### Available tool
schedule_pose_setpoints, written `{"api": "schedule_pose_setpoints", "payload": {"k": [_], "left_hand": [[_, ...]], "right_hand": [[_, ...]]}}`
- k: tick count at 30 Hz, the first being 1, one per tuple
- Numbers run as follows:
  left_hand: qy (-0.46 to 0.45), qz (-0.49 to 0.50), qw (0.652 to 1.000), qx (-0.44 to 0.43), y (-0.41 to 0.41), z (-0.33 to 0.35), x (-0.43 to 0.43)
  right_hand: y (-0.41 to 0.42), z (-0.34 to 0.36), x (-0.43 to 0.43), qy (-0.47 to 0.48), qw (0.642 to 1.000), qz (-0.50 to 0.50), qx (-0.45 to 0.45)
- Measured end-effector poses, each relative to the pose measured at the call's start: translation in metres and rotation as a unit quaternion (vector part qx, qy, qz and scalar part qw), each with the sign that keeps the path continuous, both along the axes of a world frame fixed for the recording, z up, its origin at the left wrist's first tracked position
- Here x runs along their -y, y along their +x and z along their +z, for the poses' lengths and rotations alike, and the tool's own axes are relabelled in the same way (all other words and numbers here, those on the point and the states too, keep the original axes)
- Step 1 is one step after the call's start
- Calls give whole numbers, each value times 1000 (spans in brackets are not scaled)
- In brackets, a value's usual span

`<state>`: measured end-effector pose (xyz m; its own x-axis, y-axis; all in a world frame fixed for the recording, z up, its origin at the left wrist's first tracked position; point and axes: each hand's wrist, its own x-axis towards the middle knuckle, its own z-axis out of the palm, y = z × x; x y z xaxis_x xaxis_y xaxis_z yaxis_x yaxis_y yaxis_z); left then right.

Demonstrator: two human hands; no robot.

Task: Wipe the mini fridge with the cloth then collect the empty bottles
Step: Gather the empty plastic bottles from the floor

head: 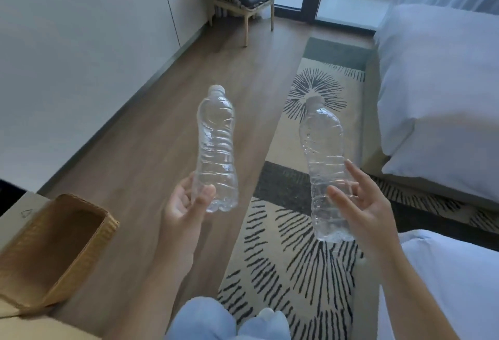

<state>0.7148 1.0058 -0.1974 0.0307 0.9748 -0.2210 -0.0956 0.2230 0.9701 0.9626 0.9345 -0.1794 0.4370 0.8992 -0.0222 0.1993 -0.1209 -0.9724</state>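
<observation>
Basket [86,258] near left, open, likely your drop point. Your left hand [186,204] pinches left bottle [216,150] at its base; your right hand [361,204] loosely clamps right bottle [326,167] low. Fridge, cloth unseen.

We record left bottle [216,148] and right bottle [326,172]: both clear, ribbed, capped, empty, held aloft, apart; left near upright, right leaning leftward.

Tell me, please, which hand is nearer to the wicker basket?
Left. The left hand is just right of the wicker basket; the right hand is farther right, above the rug.
</observation>
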Motion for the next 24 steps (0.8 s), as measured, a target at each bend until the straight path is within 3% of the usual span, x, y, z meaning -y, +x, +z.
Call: {"api": "schedule_pose_setpoints", "payload": {"k": [10, 18, 24], "left_hand": [[15, 104, 994, -22, -40, -21, -111], [29, 142, 989, 22, -83, -8, -240], [18, 249, 968, 31, -126, -13, -286]], "right_hand": [[-32, -12, -165, -28, 992, 122, -30], [-92, 23, -329, -15, 983, 184, 14], [-154, 18, -411, -22, 964, 264, 37]]}}
